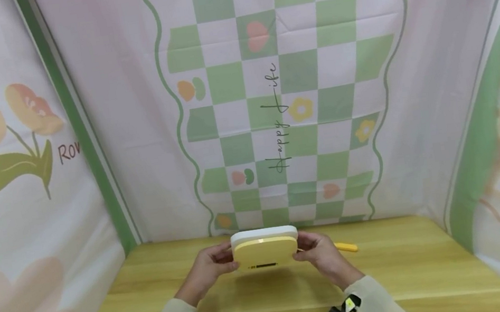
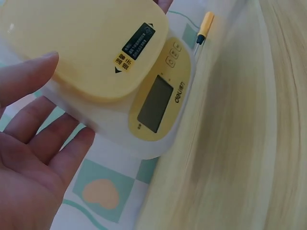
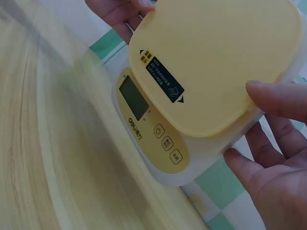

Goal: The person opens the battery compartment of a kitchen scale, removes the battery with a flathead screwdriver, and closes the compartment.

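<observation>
A kitchen scale (image 1: 265,252) with a yellow weighing plate and white body is held up off the wooden table between both hands. My left hand (image 1: 206,270) grips its left side, thumb at the plate's edge and fingers beneath the body. On the opposite side my right hand (image 1: 321,253) holds it the same way. Both wrist views show the scale's blank display (image 2: 156,103), the buttons (image 3: 167,143) and a black-and-yellow label (image 3: 163,79) on the plate. The scale's underside is hidden.
A screwdriver with an orange-yellow handle (image 1: 346,247) lies on the wooden table (image 1: 261,303) behind the right hand; its shaft shows in the left wrist view. Printed fabric curtains (image 1: 147,138) hang at the back and on both sides.
</observation>
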Action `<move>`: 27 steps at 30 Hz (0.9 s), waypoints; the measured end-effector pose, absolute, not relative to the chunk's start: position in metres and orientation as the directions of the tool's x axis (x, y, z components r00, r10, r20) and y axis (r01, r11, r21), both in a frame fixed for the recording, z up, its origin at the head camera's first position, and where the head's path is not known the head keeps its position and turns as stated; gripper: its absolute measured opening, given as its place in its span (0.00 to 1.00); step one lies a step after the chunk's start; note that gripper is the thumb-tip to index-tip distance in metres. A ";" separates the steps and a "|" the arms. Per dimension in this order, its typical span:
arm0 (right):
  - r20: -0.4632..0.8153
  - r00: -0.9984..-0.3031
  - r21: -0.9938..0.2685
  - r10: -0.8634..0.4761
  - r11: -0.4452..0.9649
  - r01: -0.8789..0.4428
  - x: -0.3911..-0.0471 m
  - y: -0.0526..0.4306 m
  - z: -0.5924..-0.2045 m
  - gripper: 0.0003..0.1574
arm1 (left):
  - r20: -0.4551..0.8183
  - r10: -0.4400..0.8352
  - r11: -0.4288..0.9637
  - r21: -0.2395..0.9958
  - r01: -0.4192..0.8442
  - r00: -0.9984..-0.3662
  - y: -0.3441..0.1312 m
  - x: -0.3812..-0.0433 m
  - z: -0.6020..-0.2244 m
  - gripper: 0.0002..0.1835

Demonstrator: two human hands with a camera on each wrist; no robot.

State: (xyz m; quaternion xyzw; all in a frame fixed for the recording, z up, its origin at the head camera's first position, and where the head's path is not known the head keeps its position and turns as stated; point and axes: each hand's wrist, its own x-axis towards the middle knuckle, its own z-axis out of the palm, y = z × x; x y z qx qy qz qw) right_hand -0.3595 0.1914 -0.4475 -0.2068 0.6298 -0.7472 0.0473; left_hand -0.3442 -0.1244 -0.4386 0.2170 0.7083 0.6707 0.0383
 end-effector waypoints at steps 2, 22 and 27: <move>0.256 -0.908 -0.957 -0.331 -0.218 -0.190 -0.359 0.191 -0.449 0.29 | 0.246 0.351 -0.003 0.965 0.262 -0.903 -0.124 -0.344 -0.439 0.29; 0.250 -0.909 -0.967 -0.335 -0.130 -0.218 -0.357 0.193 -0.456 0.26 | 0.261 0.350 0.030 0.957 0.289 -0.900 -0.124 -0.340 -0.441 0.22; 0.287 -0.904 -0.956 -0.317 -0.027 -0.293 -0.355 0.193 -0.452 0.23 | 0.268 0.390 0.183 0.915 0.360 -0.881 -0.120 -0.341 -0.439 0.16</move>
